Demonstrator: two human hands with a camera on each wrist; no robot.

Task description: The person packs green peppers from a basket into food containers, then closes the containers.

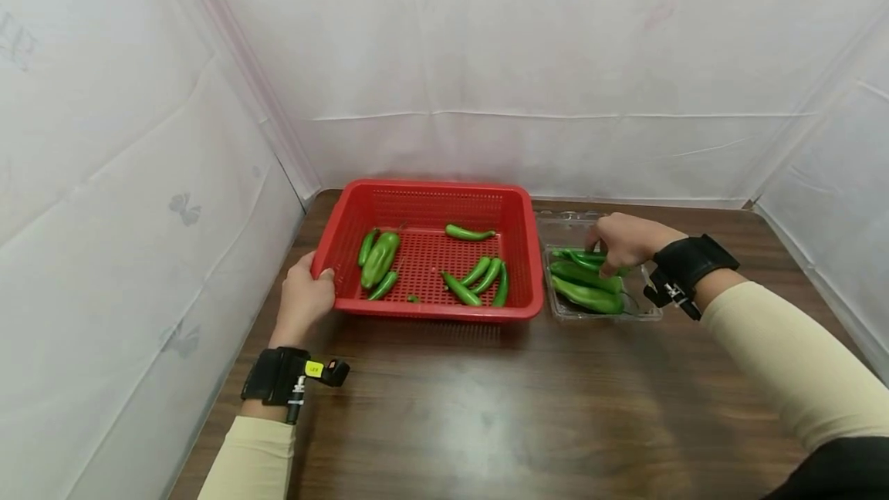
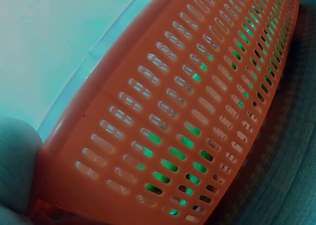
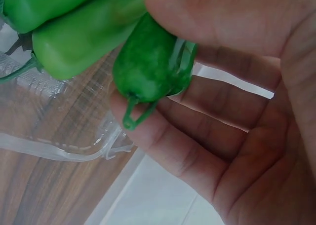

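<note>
Head view: the left hand (image 1: 303,301) grips the near-left corner of a red basket (image 1: 424,195), thumb hooked over the rim and fingers curled against the outer wall. The basket sits on a dark wooden worktop (image 1: 486,407) and carries several green peppers (image 1: 378,259) scattered over its slotted floor. Just right of the basket, touching or nearly touching it, lies a clear plastic tray (image 1: 642,313) with more peppers piled inside. The right hand (image 1: 628,241) is over that tray, its fingers curled round one pepper (image 1: 586,259) at the top of the pile. Right wrist view shows that pepper (image 3: 153,69) pinched between thumb and fingers (image 3: 168,131), stem end towards the camera, other peppers pressed against it and the tray's edge (image 3: 59,151) beneath.
</note>
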